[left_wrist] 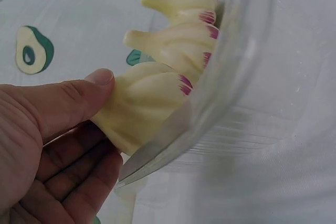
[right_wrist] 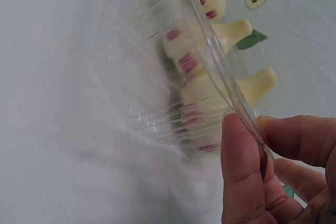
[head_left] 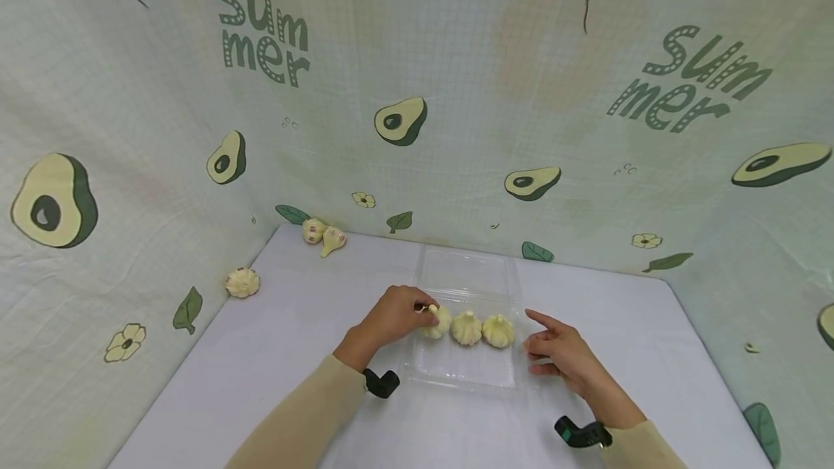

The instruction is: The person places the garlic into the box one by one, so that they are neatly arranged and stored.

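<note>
A clear plastic container (head_left: pixel 465 378) lies with its lid (head_left: pixel 465 271) folded back. Three garlic bulbs sit in a row across it. My left hand (head_left: pixel 402 315) pinches the leftmost garlic bulb (left_wrist: pixel 142 106) between thumb and fingers, at the container's left side. Beside that one are the middle garlic bulb (head_left: pixel 466 328) and the right garlic bulb (head_left: pixel 498 331), stems up. At the container's right edge, my right hand (head_left: pixel 565 355) holds the rim (right_wrist: pixel 223 80) between thumb and fingers, as the right wrist view shows.
Two more garlic bulbs (head_left: pixel 323 235) lie at the table's far left corner. Another bulb (head_left: pixel 242 282) is at the left edge. A printed cloth (head_left: pixel 456 56) stands behind and on both sides of the white-covered table (head_left: pixel 612 324).
</note>
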A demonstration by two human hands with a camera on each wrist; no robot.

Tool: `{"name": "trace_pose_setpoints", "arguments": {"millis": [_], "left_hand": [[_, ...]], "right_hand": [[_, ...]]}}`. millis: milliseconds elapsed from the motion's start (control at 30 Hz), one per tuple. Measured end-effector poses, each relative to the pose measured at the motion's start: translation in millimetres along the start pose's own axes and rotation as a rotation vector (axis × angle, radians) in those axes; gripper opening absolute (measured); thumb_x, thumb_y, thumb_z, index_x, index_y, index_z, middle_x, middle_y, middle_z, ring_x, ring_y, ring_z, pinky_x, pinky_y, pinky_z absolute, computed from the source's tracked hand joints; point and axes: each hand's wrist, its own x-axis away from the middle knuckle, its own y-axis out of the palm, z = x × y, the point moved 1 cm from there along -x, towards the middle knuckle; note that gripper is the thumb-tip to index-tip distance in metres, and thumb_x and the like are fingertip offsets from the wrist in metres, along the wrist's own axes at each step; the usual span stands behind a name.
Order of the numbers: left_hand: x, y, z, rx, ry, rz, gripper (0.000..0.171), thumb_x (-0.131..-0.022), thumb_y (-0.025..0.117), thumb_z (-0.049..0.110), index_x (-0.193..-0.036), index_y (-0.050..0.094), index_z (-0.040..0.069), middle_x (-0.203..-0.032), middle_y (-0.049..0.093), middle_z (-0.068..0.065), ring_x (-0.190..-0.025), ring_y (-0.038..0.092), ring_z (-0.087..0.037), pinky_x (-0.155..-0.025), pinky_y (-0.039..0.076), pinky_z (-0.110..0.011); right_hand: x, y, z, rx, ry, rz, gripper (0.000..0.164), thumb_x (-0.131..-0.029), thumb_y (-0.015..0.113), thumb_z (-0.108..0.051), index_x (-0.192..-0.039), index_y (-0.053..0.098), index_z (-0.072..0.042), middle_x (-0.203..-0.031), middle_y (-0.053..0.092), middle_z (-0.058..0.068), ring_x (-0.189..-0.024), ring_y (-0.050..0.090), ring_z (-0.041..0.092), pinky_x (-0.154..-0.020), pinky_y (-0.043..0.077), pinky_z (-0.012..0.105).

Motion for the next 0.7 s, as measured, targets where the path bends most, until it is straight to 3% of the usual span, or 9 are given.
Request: {"name": "trace_pose_setpoints", "arguments": {"millis": [433,700], "left_hand": [[-2.7,4.9,-2.4,0.012,-0.011,0.022,0.016,-0.091,0.084,0.019,-0.105,0.076,0.018,-0.100,0.072,0.007,-0.095,0.063,-0.014,-0.083,0.053,-0.031],[-4.3,10.7,-4.3,-0.087,0.052,0.053,0.017,-0.093,0.082,0.019,-0.109,0.081,0.016,-0.106,0.077,0.002,-0.100,0.070,-0.021,-0.086,0.057,-0.034]], "right_hand": [[1,0,0,-0.007,0.005,-0.010,0.075,-0.097,0.068,-0.002,-0.164,0.037,-0.011,-0.102,0.064,0.009,-0.086,0.065,0.020,-0.070,0.064,0.036],[1,0,0,-0.012,0.000,-0.013,0.075,-0.097,0.068,-0.001,-0.164,0.037,-0.011,-0.101,0.064,0.009,-0.085,0.065,0.019,-0.069,0.064,0.036]]}}
